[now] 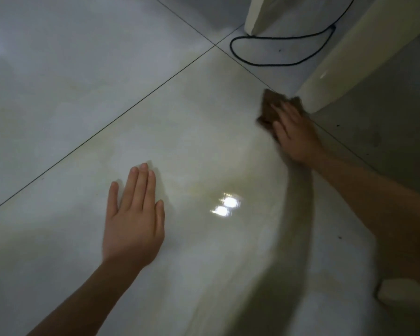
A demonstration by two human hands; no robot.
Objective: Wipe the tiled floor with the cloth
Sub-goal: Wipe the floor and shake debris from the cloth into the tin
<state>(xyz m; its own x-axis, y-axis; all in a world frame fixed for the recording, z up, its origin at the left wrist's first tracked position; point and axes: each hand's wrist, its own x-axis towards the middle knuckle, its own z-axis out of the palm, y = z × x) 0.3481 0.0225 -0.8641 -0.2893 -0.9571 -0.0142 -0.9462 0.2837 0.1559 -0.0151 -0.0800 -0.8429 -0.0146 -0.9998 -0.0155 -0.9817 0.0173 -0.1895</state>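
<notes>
A brown cloth (270, 106) lies on the glossy white tiled floor (107, 81) at the right, close to the foot of a cream furniture leg. My right hand (294, 132) presses flat on the cloth with straight fingers; the hand and cloth are blurred. My left hand (134, 214) rests flat on the tile at lower centre, fingers straight and together, well apart from the cloth.
A cream furniture leg (337, 76) slants down to the floor right beside the cloth. A black cable (277, 63) loops on the tile behind it, near another pale base (260, 18). A small white object (403, 294) sits at lower right. Dark grout lines cross the floor.
</notes>
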